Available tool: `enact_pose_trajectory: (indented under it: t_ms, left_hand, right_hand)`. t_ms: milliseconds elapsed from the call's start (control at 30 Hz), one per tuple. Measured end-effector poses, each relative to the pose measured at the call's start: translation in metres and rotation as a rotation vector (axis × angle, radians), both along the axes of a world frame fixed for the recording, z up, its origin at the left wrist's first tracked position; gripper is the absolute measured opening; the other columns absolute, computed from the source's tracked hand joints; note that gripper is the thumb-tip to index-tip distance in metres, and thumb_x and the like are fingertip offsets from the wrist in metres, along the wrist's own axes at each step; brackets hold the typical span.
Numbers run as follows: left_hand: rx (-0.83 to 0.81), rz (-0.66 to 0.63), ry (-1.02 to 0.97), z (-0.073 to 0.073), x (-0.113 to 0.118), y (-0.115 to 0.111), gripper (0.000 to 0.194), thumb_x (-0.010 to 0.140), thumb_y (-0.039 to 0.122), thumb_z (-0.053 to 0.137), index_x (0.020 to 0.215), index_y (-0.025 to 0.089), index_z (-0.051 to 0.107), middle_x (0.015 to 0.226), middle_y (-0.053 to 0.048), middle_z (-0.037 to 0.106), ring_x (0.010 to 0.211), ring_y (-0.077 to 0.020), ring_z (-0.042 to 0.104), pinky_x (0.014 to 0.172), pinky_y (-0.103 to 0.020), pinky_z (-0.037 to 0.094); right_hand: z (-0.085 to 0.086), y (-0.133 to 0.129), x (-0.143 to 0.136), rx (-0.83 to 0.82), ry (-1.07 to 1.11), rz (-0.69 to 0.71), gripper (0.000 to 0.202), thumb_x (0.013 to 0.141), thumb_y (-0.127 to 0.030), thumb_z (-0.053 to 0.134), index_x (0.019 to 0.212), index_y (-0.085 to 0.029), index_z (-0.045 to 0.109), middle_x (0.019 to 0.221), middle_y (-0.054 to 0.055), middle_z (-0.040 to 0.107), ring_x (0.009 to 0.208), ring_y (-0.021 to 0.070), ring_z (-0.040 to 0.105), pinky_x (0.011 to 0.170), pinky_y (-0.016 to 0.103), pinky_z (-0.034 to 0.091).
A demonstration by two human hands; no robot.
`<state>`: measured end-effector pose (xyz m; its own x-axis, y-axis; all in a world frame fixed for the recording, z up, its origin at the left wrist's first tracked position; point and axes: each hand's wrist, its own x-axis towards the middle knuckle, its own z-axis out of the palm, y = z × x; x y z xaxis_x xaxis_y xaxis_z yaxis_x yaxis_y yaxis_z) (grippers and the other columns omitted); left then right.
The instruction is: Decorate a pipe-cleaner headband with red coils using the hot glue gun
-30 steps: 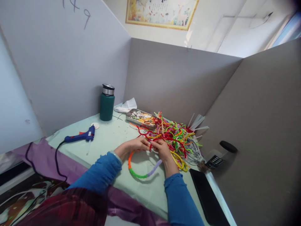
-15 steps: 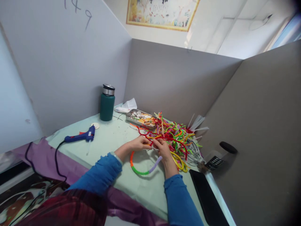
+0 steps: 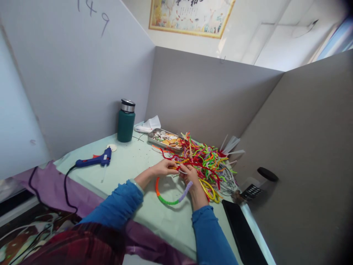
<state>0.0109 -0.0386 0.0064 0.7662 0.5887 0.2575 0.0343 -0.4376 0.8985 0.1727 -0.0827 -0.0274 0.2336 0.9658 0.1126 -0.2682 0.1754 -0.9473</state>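
A ring wrapped in orange, green and purple pipe cleaner hangs below my hands, just above the table. My left hand is closed in a pinch on the ring's upper left part, where a bit of orange shows at the fingertips. Close beside it, my right hand is pinched at a red pipe cleaner by the ring's bare pale stretch. Fingers partly cover the spot where red meets ring. Right behind the hands lies a heap of colourful pipe cleaners.
A metal tray of small pieces stands behind the heap's left side. On the left are a blue glue gun with a cord and a green bottle. Yellow rings and a black flat object lie right. Grey partitions enclose the table.
The ring has swung slightly to the right beneath my hands. My right fingers have shifted a little at the red pipe cleaner; my left hand keeps its pinch.
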Motion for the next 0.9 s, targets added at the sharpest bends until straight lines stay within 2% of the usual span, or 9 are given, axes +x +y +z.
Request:
enact_pose_trajectory:
  t_ms: [133,267,433,567,700,900]
  left_hand:
    - [-0.018,-0.016,-0.004,0.004,-0.001,-0.004,0.027,0.075,0.039,0.057,0.073,0.012,0.059,0.06,0.002,0.047,0.056,-0.0089,0.038,0.052,-0.021,0.03]
    - [0.027,-0.023,-0.05,0.002,0.001,-0.001,0.028,0.078,0.039,0.055,0.073,0.012,0.057,0.063,0.002,0.048,0.059,-0.0091,0.04,0.055,-0.021,0.032]
    - [0.058,0.063,-0.139,-0.004,0.005,0.004,0.031,0.077,0.042,0.058,0.077,0.011,0.057,0.06,0.003,0.045,0.057,-0.0085,0.039,0.052,-0.02,0.031]
    - [-0.018,0.049,-0.251,-0.001,0.005,0.002,0.038,0.073,0.042,0.062,0.093,0.011,0.057,0.056,0.006,0.042,0.051,-0.007,0.036,0.048,-0.02,0.028]
    - [-0.142,0.086,-0.261,0.002,0.004,0.0,0.038,0.072,0.046,0.062,0.085,0.01,0.058,0.055,0.005,0.046,0.045,-0.0048,0.034,0.043,-0.019,0.024]
    - [-0.299,0.195,-0.248,0.0,0.005,0.006,0.039,0.067,0.05,0.064,0.072,0.014,0.051,0.047,0.009,0.038,0.037,-0.0028,0.027,0.038,-0.019,0.017]
  right_hand:
    - [0.005,-0.003,-0.004,-0.013,0.056,0.004,0.031,0.057,-0.037,0.077,0.058,-0.017,0.053,0.048,-0.004,0.052,0.042,0.0081,0.043,0.042,0.022,0.032]
    - [0.005,-0.002,-0.008,-0.036,0.097,0.013,0.032,0.055,-0.037,0.078,0.058,-0.017,0.053,0.046,-0.005,0.05,0.04,0.0068,0.039,0.039,0.021,0.029]
    - [0.003,-0.001,-0.009,-0.027,0.1,0.051,0.03,0.057,-0.037,0.077,0.06,-0.017,0.054,0.045,-0.007,0.045,0.039,0.0056,0.035,0.039,0.021,0.027]
    - [0.004,-0.004,-0.01,0.018,0.082,0.077,0.029,0.06,-0.04,0.075,0.063,-0.017,0.056,0.047,-0.007,0.043,0.042,0.006,0.036,0.041,0.021,0.029]
    - [0.004,-0.008,-0.015,0.068,0.022,0.091,0.026,0.064,-0.039,0.072,0.066,-0.019,0.056,0.05,-0.007,0.044,0.044,0.0074,0.038,0.043,0.022,0.03]
    - [0.004,-0.008,-0.017,0.094,-0.085,0.09,0.023,0.067,-0.037,0.07,0.068,-0.019,0.057,0.049,-0.006,0.047,0.044,0.0081,0.04,0.044,0.022,0.029]
